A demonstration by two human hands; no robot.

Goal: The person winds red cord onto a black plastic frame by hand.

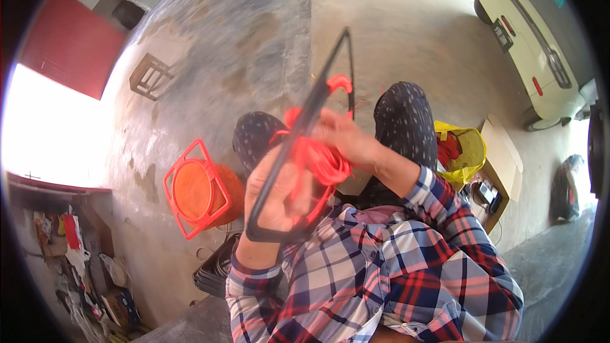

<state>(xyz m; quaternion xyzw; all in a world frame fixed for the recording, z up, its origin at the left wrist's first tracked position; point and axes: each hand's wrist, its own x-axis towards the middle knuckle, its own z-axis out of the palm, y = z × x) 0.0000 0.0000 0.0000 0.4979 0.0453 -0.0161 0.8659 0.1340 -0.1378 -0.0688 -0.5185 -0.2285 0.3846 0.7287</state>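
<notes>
At the far left, daylight pours through an opening beside a red wall panel (73, 41), and below it a heap of mixed clutter (82, 267) lies along the edge of the floor. The concrete floor (254, 32) is grey, stained and patchy, running up the middle of the view. A small wooden stool (150, 75) stands on it, well apart from the person. Nearer, an orange plastic stool (202, 189) sits just beside the person's left knee, with a stack of dark frames (215, 270) on the ground below it.

The left hand (274, 194) is clenched around the lower end of a black wire frame (298, 136), which slants up and away over the knees. Red-orange cord (321, 159) is wound in a thick bunch around the frame, between the two hands. The right hand (343, 136) has its fingers pinched on the cord at the frame.

To the right, a yellow bag (467, 152) holding red material rests against a cardboard box (502, 165). A pale car (530, 44) is parked at the upper right.
</notes>
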